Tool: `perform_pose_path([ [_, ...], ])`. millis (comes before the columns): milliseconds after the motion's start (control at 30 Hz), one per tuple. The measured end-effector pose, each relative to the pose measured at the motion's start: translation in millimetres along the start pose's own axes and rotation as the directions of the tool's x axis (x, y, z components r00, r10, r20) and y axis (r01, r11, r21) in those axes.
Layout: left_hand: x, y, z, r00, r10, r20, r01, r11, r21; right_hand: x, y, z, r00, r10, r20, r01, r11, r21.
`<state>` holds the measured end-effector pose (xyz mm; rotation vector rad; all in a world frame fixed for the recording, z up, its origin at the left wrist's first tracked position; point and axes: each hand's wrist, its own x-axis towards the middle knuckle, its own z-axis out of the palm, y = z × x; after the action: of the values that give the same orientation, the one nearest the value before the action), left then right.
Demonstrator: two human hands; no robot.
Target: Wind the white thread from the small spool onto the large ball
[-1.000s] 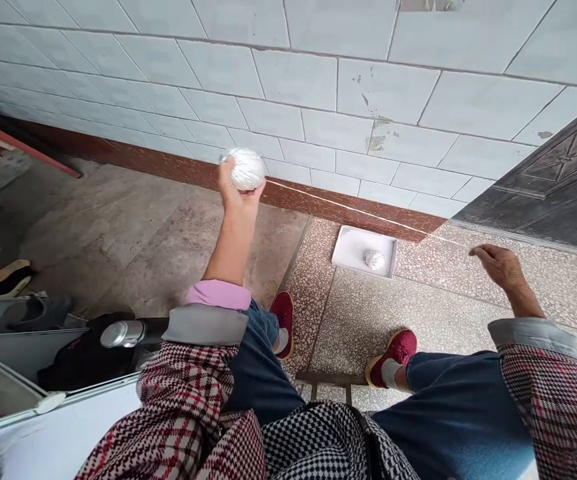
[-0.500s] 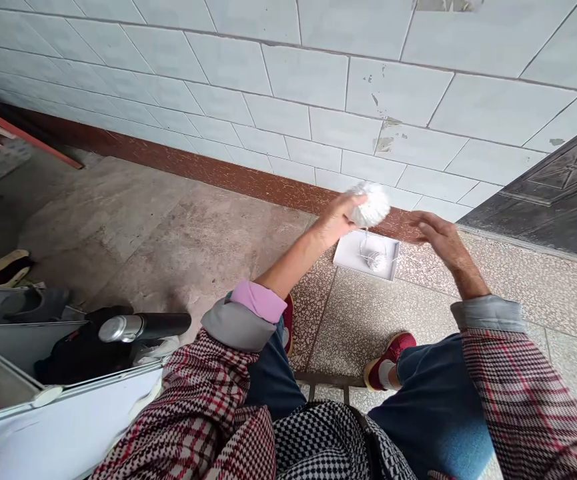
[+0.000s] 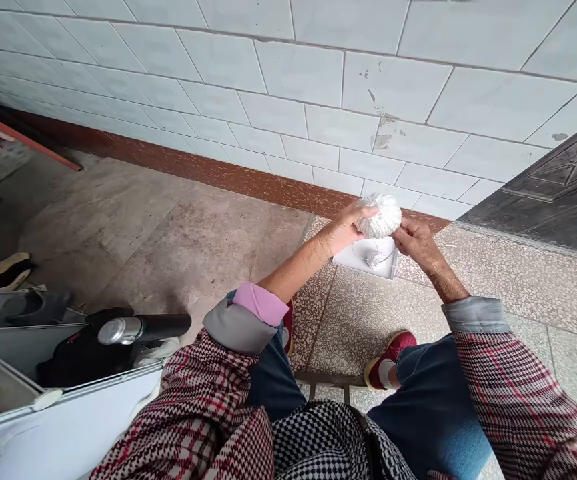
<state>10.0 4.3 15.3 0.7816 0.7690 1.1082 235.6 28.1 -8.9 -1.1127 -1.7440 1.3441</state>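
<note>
Nearest of all, a checked jacket (image 3: 513, 380) and blue jeans (image 3: 438, 407) are seen, with a red shoe (image 3: 402, 345) set down on the speckled floor (image 3: 353, 333). Now to the action: the larger white ball of string (image 3: 384, 219) is held up above the tray by the left hand (image 3: 349, 225), fingers wrapped round its side! Its lower right edge appears to be met by the right hand (image 3: 417, 243), the fingers drawn together in a pinch; whether string is caught there cannot be told. Lower down, on the white tray (image 3: 349, 257), the smaller ball (image 3: 375, 259) is ringed by loose string. By the look of it, much has already been gathered on the held ball, and only a modest amount is left below. The tray's far side is covered by ball and hands, and the thin strand is easily lost against the floor. Farther off, the tiled wall (image 3: 288, 133) is reached, and the dark door (image 3: 568, 170) is cut off by the right edge.
</note>
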Motion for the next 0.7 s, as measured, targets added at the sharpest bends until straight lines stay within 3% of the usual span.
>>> perform_pose_path([
  [100,0,-11,4.0,0.998,0.016,-0.059,-0.012,0.997,0.072,-5,-2,0,0.997,0.013,0.076,-0.007,0.996,-0.085],
  [200,-3,-18,6.4,0.994,0.067,-0.087,-0.055,0.989,0.136,-10,-7,-5,0.979,0.1,0.18,-0.089,0.994,-0.067],
  [300,-9,-13,4.1,0.998,0.06,-0.029,-0.053,0.979,0.199,-14,-10,-12,0.969,0.135,0.206,-0.126,0.991,-0.053],
  [500,-21,18,-8.9,0.985,-0.127,0.113,0.081,0.935,0.346,-17,-8,-17,0.933,0.163,0.322,-0.161,0.986,-0.032],
  [600,-20,21,-14.9,0.985,-0.122,0.124,0.046,0.869,0.493,-16,-7,-15,0.915,0.175,0.364,-0.18,0.984,-0.021],
  [700,-14,13,-19.9,0.987,-0.026,0.156,-0.067,0.824,0.563,-16,-7,-14,0.918,0.159,0.363,-0.163,0.986,-0.018],
])
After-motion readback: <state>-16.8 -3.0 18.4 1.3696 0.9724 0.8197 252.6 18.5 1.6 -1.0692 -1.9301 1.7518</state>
